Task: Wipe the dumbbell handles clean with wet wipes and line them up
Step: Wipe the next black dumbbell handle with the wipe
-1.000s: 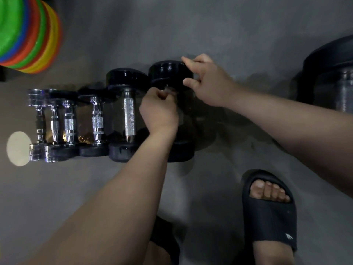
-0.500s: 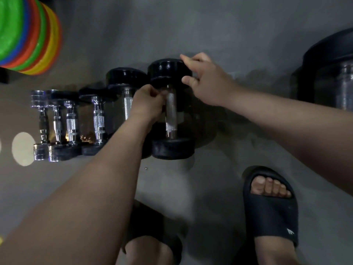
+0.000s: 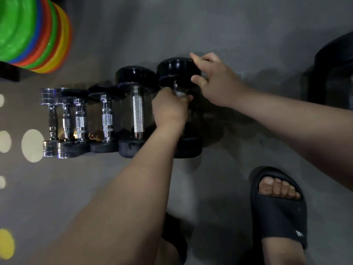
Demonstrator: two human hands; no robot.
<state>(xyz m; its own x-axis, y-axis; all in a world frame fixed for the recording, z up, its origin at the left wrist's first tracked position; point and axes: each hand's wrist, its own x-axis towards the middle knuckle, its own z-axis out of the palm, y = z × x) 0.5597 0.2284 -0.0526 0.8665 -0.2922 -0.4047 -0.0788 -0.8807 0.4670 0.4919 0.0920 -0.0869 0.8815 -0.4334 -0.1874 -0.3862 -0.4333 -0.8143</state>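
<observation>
Several dumbbells lie side by side in a row on the grey floor, small chrome ones point(image 3: 65, 121) at the left and bigger black-headed ones at the right. The rightmost and largest dumbbell point(image 3: 176, 70) has black heads. My left hand point(image 3: 169, 109) is wrapped round its handle near the far head, with a bit of white wet wipe point(image 3: 180, 94) showing between the fingers; the handle itself is hidden. My right hand point(image 3: 214, 77) rests on the far head, thumb and fingers against its right side. The neighbouring dumbbell point(image 3: 138, 111) shows a bare knurled steel handle.
A stack of coloured weight plates point(image 3: 32, 33) stands at the upper left. Large black weights point(image 3: 336, 73) sit at the right edge. My feet in black slides point(image 3: 280, 213) are on the floor below the row. Pale round light spots dot the floor at left.
My left hand, which had slid left off the handle half a second ago, is back over the rightmost dumbbell's handle near its far head. My right hand stays on the head.
</observation>
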